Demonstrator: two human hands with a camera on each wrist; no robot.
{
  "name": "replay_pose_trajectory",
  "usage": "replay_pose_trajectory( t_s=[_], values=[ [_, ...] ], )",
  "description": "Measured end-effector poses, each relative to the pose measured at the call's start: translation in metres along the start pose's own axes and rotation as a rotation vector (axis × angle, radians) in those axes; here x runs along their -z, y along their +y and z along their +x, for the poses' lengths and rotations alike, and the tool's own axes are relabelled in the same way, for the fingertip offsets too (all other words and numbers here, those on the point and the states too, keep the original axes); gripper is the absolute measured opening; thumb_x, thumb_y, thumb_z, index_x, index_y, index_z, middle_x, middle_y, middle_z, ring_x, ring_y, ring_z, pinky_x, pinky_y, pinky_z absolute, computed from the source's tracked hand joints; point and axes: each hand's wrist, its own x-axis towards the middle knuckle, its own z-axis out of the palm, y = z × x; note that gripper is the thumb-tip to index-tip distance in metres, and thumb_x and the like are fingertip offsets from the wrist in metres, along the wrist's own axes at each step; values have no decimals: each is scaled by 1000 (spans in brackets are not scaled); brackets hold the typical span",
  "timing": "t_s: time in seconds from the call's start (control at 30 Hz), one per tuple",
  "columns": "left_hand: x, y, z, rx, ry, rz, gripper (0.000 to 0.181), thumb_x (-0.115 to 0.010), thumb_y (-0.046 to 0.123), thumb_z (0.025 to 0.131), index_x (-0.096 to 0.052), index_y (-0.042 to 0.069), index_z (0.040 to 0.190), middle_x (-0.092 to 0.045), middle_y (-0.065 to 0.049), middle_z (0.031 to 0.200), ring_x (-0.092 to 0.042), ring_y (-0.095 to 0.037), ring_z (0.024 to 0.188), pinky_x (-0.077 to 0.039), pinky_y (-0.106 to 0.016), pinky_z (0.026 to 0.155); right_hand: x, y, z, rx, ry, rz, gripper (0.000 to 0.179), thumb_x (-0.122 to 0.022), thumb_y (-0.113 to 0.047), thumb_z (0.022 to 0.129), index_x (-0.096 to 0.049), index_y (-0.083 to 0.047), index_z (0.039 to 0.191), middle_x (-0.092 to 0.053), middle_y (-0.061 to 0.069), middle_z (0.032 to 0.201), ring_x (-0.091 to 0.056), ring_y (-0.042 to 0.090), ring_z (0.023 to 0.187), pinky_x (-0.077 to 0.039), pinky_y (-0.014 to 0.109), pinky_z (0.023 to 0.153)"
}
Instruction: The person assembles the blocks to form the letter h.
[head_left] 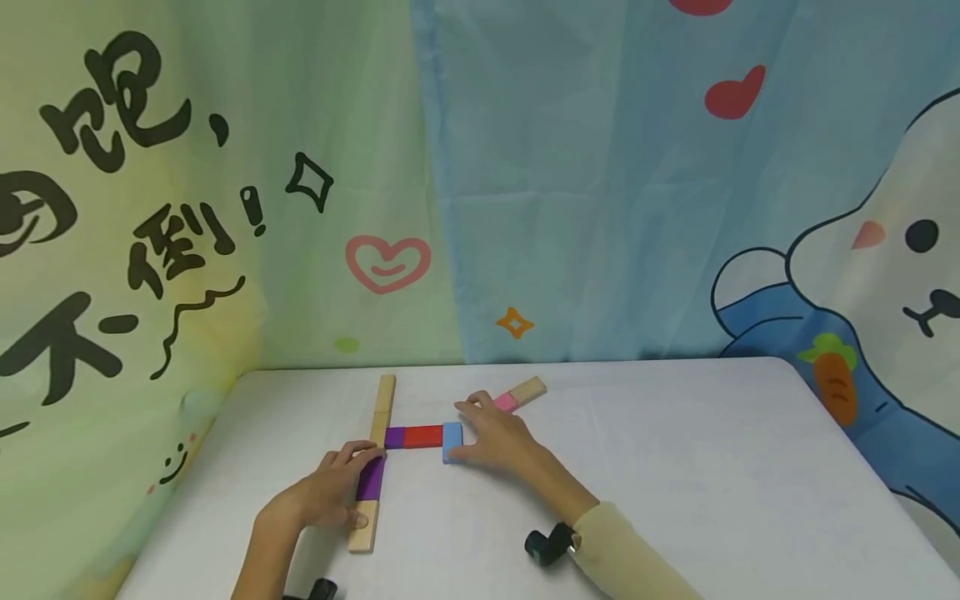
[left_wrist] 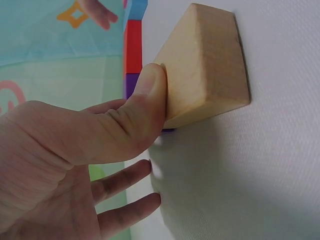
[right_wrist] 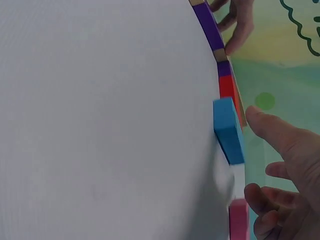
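Observation:
A column of plain wooden and purple blocks lies on the white table. My left hand rests along its near part, its thumb pressing the nearest wooden block and its fingertips beside the long purple block. From the column a small purple block and a red block run rightward to a blue block set crosswise. By that blue block is my right hand, thumb and fingers spread. The right wrist view shows its thumb apart from the blue block.
Beyond the right hand, a pink block and a wooden block lie end to end at a slant, partly hidden by the fingers. A printed curtain hangs along the table's far edge. Black wrist devices show near the sleeves.

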Motion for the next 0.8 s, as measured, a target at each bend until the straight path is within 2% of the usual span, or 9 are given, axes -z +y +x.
replay_pose_trajectory(
  t_s=[0.07,0.27,0.4,0.53,0.67,0.8],
  values=[
    [0,0,0,-1,0,1,91,-85,16,69,-38,13,147,-31,-10,152,-38,-39,131,-46,-63,97,4,5,-1,-14,33,-2,74,-77,-48,77,-54,-13,138,-52,8,131,-61,17,88,-53,32,64],
    [-2,0,1,4,2,6,91,-84,15,69,-38,13,147,-31,-8,152,-39,-38,131,-47,-62,96,8,17,-2,-91,66,-6,69,-76,-48,78,-56,-15,136,-54,10,130,-61,24,107,-58,41,78],
    [-2,0,1,21,-2,6,91,-84,15,69,-38,15,147,-30,-7,153,-38,-37,132,-46,-62,97,6,20,-3,-113,67,-1,68,-76,-47,79,-57,-14,135,-54,10,129,-61,22,103,-57,37,76],
    [-4,-1,2,26,-3,-3,90,-84,15,69,-38,16,147,-30,-7,153,-37,-37,133,-46,-62,98,7,21,-2,-158,112,25,68,-77,-46,78,-57,-14,134,-51,12,133,-62,22,100,-57,34,71],
    [-3,0,1,31,-4,-3,90,-84,15,69,-38,16,147,-30,-6,153,-36,-36,134,-46,-61,98,11,25,-3,-218,176,56,66,-78,-42,78,-58,-13,133,-48,13,136,-62,25,101,-55,37,70],
    [-1,1,0,31,0,5,91,-85,17,68,-39,15,146,-31,-8,153,-37,-39,133,-46,-63,97,16,36,-3,-249,205,78,60,-77,-37,79,-59,-12,131,-48,13,136,-63,29,97,-53,41,71]
  ],
)
